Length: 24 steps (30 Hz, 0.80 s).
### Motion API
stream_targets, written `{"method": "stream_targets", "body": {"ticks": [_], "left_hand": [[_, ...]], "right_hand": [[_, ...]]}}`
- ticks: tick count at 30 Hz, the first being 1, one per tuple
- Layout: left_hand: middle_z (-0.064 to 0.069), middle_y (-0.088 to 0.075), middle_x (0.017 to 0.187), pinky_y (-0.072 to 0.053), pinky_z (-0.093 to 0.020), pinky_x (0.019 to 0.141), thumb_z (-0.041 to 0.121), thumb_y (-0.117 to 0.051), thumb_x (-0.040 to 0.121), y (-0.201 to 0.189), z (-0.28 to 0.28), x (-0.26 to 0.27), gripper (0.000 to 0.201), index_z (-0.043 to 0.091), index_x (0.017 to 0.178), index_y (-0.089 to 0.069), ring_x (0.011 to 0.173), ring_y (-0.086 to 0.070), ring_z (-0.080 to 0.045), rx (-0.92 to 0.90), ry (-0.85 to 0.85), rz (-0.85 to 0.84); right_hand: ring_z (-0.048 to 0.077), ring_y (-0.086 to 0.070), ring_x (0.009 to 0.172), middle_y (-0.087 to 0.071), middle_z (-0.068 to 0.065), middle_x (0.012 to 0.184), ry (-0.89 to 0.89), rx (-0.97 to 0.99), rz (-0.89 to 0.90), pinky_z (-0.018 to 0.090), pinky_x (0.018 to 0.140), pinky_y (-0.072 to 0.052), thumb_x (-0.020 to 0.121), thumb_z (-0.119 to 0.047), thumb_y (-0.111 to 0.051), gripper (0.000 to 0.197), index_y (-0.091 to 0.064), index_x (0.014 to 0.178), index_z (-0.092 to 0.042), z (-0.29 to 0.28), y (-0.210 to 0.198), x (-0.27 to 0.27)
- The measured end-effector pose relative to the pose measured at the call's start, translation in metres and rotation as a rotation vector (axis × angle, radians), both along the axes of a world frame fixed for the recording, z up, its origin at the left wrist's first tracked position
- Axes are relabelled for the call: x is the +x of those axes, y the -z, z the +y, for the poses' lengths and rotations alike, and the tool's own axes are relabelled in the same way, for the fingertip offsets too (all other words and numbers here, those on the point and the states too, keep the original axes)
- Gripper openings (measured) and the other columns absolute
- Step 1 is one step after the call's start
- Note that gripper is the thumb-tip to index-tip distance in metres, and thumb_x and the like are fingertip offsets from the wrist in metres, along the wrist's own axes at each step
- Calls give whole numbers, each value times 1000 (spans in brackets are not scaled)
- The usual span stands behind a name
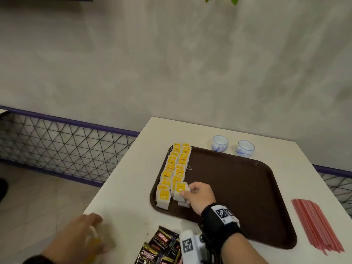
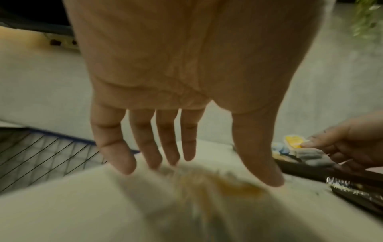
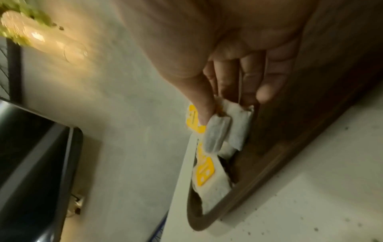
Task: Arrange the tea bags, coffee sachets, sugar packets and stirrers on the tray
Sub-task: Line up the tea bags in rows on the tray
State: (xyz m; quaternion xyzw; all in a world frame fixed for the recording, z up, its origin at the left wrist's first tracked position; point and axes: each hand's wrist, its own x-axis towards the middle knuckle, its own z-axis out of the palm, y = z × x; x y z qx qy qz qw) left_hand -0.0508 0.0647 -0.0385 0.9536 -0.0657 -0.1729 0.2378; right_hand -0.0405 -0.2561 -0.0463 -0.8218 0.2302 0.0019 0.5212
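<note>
While lying flat and glossy on the white table [image 1: 122,189], showing as a brown rounded-corner tray [image 1: 238,189] of hard plastic, bearing two overlapping rows of soft papery tea bags [image 1: 176,168] with yellow tags along the edge just beyond the right fingertips. Pinching one such tea bag [image 3: 217,132] between thumb and fingers of the right hand [image 1: 198,195], touching the near end of the rows, just above the tray floor. Hovering with straight, spread fingers [image 2: 145,144] of the left hand [image 1: 82,235] over a blurred whitish-yellow heap [image 2: 207,183], too smeared for telling contact. Lying between the two wrists, shiny black foil coffee sachets [image 1: 162,246]; lying well right of the fingers, a bundle of thin red stirrers [image 1: 316,225]; standing beyond the tray, two small white-and-blue cups [image 1: 220,143].
</note>
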Motion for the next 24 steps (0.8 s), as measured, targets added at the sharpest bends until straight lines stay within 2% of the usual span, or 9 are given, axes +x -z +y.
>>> {"method": "stream_targets", "body": {"ticks": [2,5,7,10,12,14,17,21,24], "left_hand": [[11,-49,106,-42,-27,86,66,-55,29,17,12,0,67,43,91,-47,98,-51,-15,59,-81,-2],[8,-51,92,-43,-26,69,61,-61,23,25,17,-2,50,51,70,-49,76,-56,-15,1,-124,-16],[7,-50,90,-45,-22,66,53,-65,29,20,14,-4,49,47,76,-52,68,-57,-10,-17,-95,1],[6,-55,86,-47,-19,71,41,-67,44,12,6,-2,39,32,79,-55,74,-58,-8,20,-70,64],[5,-61,78,-46,-14,68,30,-66,55,10,2,0,24,26,77,-59,74,-59,-6,7,-63,62],[2,-65,75,-46,-11,63,20,-68,64,10,-1,1,14,22,76,-62,70,-60,-5,-22,-67,71],[0,-67,70,-45,-8,57,17,-68,70,8,-3,4,7,21,76,-66,60,-59,0,-76,-34,70],[5,-67,59,-44,-11,55,13,-68,74,-1,-11,13,12,23,70,-64,49,-51,1,-185,74,130],[-9,-68,68,-47,-19,59,20,-75,61,-14,-25,21,14,22,72,-65,57,-55,-6,-347,104,119]], "right_hand": [[10,-52,57,-58,-4,61,15,-14,38,23,58,-45,80,-19,-76,28,-54,61,-20,7,7,10],[7,-53,57,-60,-6,65,26,-60,52,17,51,-38,81,-21,-75,29,-54,60,-20,13,11,19],[5,-49,56,-56,-8,63,44,-97,38,16,49,-34,81,-21,-75,32,-53,58,-20,14,12,22],[3,-49,59,-56,-10,66,78,-89,46,14,51,-35,80,-19,-76,29,-54,61,-22,12,14,22],[5,-52,61,-57,-9,68,87,-84,57,17,56,-43,79,-17,-77,27,-56,65,-24,12,15,21],[13,-60,67,-61,-5,71,100,-63,66,29,68,-55,76,-13,-79,25,-58,69,-23,11,15,21],[25,-68,76,-64,0,74,109,-38,58,42,74,-59,75,-8,-79,23,-60,73,-21,11,16,20],[25,-69,79,-65,2,76,106,-10,64,43,75,-59,74,1,-75,26,-60,78,-20,9,16,18],[23,-69,77,-64,1,73,120,3,48,41,79,-58,79,0,-71,26,-56,81,-22,5,15,15]]}}
